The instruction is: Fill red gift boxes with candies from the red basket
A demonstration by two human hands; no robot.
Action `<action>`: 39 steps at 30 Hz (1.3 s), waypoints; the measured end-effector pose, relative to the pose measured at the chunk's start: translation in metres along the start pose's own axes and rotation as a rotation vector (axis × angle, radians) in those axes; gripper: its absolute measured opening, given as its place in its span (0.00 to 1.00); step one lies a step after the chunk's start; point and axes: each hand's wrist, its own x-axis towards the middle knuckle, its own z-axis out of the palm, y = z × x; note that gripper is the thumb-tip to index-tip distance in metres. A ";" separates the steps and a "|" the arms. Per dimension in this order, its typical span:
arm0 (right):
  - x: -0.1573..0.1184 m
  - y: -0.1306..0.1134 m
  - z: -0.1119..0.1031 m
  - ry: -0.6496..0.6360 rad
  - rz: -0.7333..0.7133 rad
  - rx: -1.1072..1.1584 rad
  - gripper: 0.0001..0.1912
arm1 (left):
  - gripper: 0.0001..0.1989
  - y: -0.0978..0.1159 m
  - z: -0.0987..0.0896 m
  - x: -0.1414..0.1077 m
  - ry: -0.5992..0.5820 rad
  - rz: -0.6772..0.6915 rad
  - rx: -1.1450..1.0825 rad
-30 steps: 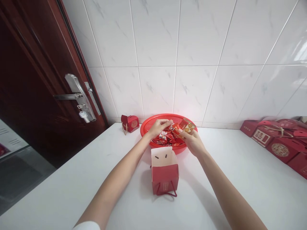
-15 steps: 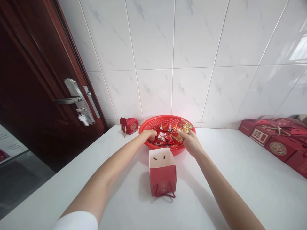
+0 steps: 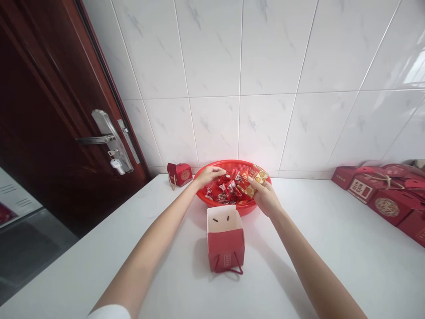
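Note:
My right hand (image 3: 266,198) is closed on a flat red-and-gold packet (image 3: 257,179) with round biscuits pictured on it, held over the right side of a red plastic basket (image 3: 247,208). Inside the basket lie several red wrapped sweets (image 3: 229,188). Over the basket's left side, my left hand (image 3: 207,176) has its fingers stretched out, with the tips at the red wrappers. In front of the basket stands a small red gift box (image 3: 226,248) with its top open, a pale inside and a red cord handle.
A small red box (image 3: 181,174) with a cord stands behind left, near the tiled wall (image 3: 212,128). Several red gift boxes (image 3: 385,206) are grouped on the right of the white table (image 3: 179,274). A dark wooden door (image 3: 66,88) is at left.
My left hand has risen from among the sweets, its curled fingers now straightened, and some wrappers beneath it have shifted. My right hand still holds the biscuit packet in nearly the same place.

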 end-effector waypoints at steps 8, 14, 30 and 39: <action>0.000 -0.003 -0.002 -0.019 0.034 -0.006 0.20 | 0.23 0.027 0.010 -0.047 0.056 0.084 -0.340; -0.013 -0.026 0.007 -0.153 0.088 -0.136 0.20 | 0.19 0.050 -0.001 -0.094 0.059 0.129 -0.285; -0.048 -0.037 0.052 -0.276 0.104 -0.426 0.12 | 0.14 0.082 0.004 -0.143 -0.098 0.081 -0.027; -0.046 -0.029 0.045 -0.359 0.115 -0.556 0.14 | 0.07 0.083 0.003 -0.141 -0.130 0.076 0.254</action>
